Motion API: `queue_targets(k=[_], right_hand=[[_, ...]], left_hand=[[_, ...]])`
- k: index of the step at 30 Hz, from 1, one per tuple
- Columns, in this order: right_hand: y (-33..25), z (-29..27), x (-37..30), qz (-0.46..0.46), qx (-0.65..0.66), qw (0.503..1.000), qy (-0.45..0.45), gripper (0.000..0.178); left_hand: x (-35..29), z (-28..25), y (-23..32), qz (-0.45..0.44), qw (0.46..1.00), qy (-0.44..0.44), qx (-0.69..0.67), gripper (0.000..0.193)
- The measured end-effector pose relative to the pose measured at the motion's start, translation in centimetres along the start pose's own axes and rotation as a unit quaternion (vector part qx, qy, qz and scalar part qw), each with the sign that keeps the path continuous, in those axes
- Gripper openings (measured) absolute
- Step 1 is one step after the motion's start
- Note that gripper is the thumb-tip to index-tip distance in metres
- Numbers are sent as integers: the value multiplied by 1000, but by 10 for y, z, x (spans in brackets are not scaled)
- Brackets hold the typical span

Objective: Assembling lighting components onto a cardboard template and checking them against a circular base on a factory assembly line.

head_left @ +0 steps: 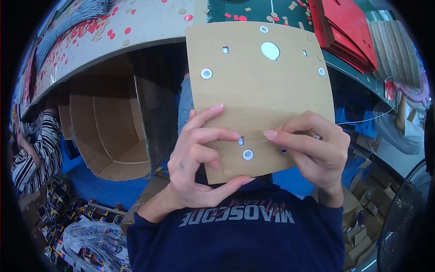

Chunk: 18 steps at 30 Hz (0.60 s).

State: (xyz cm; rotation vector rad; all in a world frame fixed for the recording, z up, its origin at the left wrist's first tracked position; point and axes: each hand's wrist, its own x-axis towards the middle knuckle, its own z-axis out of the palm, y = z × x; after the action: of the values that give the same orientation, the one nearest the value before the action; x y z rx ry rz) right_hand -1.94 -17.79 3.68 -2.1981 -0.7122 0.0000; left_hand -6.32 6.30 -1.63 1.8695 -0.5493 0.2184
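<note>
A tan cardboard sheet (pixel 263 95) is tilted up in front of my chest, its upper end close to the table edge. It has a large round hole, small rectangular slots and several white ring eyelets. My left hand (pixel 192 156) grips its lower left part, thumb at the bottom edge and fingers over the face. One fingertip rests by a slot above the lowest eyelet (pixel 248 154). Over the lower right of the sheet, my right hand (pixel 317 147) pinches a thin white cord (pixel 262 141), whose short end sticks out beyond the fingertips.
Red and tan cutouts litter the table (pixel 158 25). A bundle of grey cords (pixel 68 29) lies at far left, with stacked red sheets (pixel 346 34) at far right. Below are an open carton (pixel 111 122), plastic-wrapped goods (pixel 93 240) and a fan (pixel 408 222). Another person (pixel 38 154) is at left.
</note>
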Motion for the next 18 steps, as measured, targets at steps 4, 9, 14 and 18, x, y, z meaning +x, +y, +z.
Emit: queue_targets(k=[4,9,14,18], right_hand=[[-1,1,1,-20,-10,1000,10,40],[1,6,5,-64,-21,998,5,40],[3,5,8,-145,-54,988,-2,39],[-15,-8,13,-165,-158,968,-100,47]], left_hand=[[-12,7,-3,-11,998,38,-39,63],[-13,4,-5,39,997,-4,62,66],[-7,4,-4,55,992,-27,108,67],[-3,5,-3,65,992,8,110,52]])
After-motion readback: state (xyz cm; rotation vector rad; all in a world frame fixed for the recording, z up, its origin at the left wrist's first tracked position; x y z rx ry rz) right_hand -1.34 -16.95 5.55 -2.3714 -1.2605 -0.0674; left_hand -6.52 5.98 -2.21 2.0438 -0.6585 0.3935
